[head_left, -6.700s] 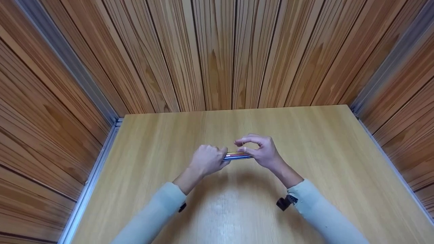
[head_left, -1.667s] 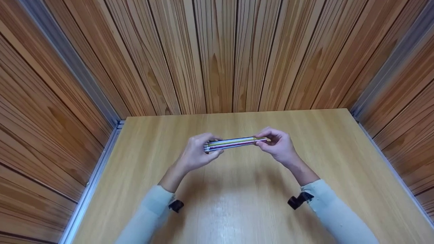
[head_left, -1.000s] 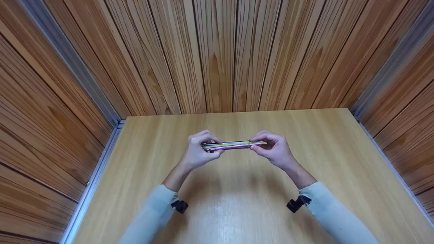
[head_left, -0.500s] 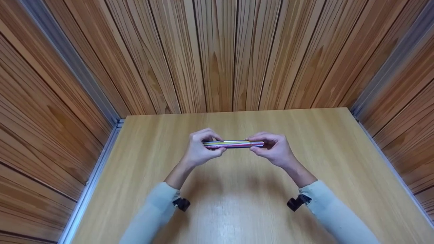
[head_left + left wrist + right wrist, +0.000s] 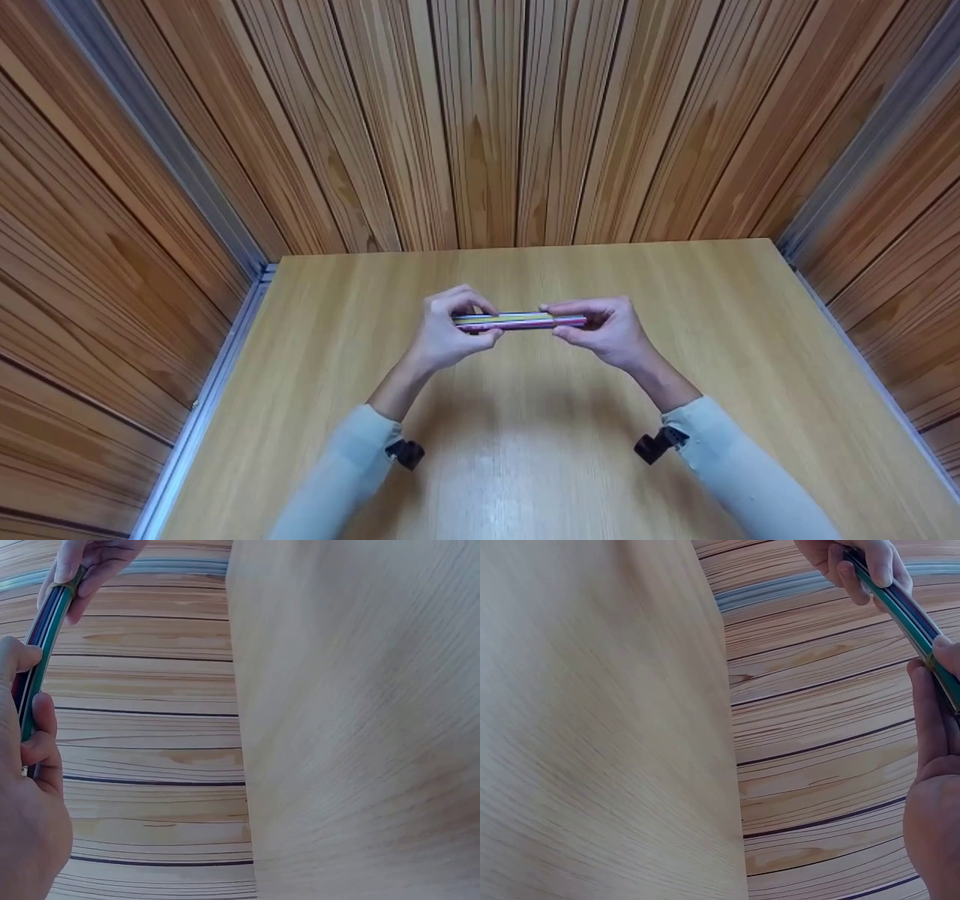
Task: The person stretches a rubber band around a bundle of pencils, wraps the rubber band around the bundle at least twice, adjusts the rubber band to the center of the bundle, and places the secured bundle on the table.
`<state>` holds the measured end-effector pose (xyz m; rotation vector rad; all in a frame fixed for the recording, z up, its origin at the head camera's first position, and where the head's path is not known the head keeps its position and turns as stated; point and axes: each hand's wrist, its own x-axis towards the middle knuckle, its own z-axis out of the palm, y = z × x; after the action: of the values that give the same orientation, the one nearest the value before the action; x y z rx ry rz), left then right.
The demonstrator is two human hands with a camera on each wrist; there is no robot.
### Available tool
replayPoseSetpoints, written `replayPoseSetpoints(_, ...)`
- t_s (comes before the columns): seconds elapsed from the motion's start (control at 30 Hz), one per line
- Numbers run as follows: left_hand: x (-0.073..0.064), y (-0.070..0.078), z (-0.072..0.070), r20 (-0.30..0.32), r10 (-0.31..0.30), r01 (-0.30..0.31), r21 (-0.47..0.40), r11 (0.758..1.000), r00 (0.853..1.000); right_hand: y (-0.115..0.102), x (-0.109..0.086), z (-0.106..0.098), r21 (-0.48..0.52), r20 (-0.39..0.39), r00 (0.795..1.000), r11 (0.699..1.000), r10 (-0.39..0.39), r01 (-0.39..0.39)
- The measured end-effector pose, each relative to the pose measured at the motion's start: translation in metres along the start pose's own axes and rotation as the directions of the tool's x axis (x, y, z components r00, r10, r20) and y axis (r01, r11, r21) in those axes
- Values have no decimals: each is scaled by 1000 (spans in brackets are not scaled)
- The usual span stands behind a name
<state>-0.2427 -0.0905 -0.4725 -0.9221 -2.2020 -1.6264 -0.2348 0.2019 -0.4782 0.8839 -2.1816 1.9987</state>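
Observation:
A bundle of slim pencils (image 5: 517, 321), in blue, green, yellow, red and white, is held level above the table in the head view. My left hand (image 5: 448, 328) grips its left end between thumb and fingers. My right hand (image 5: 604, 330) pinches the right end, thumb on the near side and fingers on the far side. Close to my right fingertips, a thin tan rubber band (image 5: 928, 660) goes round the bundle. The left wrist view shows the green side of the bundle and a small silvery end at my left fingers. My palms hide parts of both ends.
The light wooden table (image 5: 495, 465) lies below both hands. Wood-plank walls (image 5: 480, 135) stand at the back and sides, with grey metal rails (image 5: 202, 397) along the table's side edges. A small black camera (image 5: 656, 446) sits on each wrist.
Earlier my right hand was raised off the bundle, fingers spread with the thin band; now both hands hold the bundle. Since then its upward tilt to the right has levelled, and my hands have drawn slightly closer.

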Motion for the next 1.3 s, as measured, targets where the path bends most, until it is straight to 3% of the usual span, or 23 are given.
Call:
replayPoseSetpoints(0.2, 2, -2, 2, 29, 44, -43, -27, 999, 999, 0, 3, 7, 6, 43, 999, 1000, 10, -10)
replayPoseSetpoints(0.57, -3, -1, -11, -27, -45, 44, -25, 999, 999, -8, 4, 1, -9, -4, 997, 997, -81, 81)
replayPoseSetpoints(1.0, -1, 2, 1, -39, -85, 84, -15, 996, 996, -3, 5, -1, 2, -21, 996, 997, -82, 82)
replayPoseSetpoints(1.3, 1, 4, 5, -5, -107, 107, -27, 994, 994, 0, 4, -3, -25, -49, 997, 998, -56, 55)
